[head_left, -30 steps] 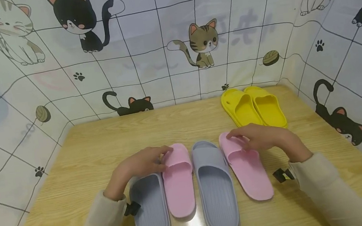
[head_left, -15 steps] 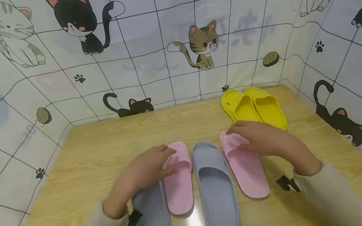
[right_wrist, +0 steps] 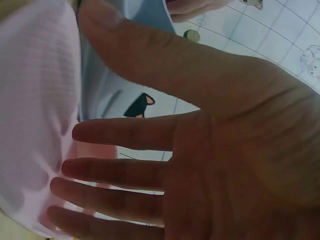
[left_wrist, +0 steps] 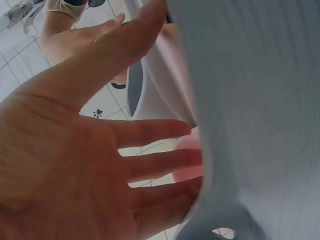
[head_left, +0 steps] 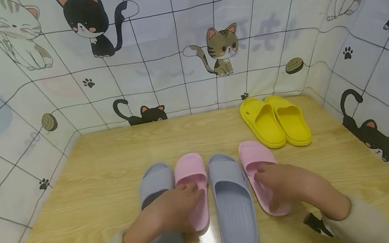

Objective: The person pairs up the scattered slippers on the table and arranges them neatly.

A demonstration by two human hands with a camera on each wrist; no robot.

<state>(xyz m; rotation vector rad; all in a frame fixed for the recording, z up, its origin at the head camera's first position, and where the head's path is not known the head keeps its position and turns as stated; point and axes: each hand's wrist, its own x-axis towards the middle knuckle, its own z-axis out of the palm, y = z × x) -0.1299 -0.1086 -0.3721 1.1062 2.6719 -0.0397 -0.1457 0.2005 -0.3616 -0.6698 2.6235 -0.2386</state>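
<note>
Two grey slippers and two pink slippers lie alternately in a row on the wooden table. In the head view, my left hand (head_left: 174, 209) is over the left grey slipper (head_left: 156, 179) and the left pink slipper (head_left: 189, 164), fingers over the pink footbed. The left wrist view shows its fingers straight and spread, tips at the edge of the grey slipper (left_wrist: 260, 115). My right hand (head_left: 291, 182) covers part of the right pink slipper (head_left: 256, 153). Its straight fingers reach to that slipper's edge in the right wrist view. Between the hands lies the right grey slipper (head_left: 235, 213).
A pair of yellow slippers (head_left: 276, 121) sits at the back right of the table (head_left: 117, 147). Behind and at both sides stand walls of white cloth (head_left: 154, 33) printed with cats and grid lines.
Both hands have drawn back toward the body, from the front straps of the pink slippers to over their footbeds. The slippers stay nearly where they were.
</note>
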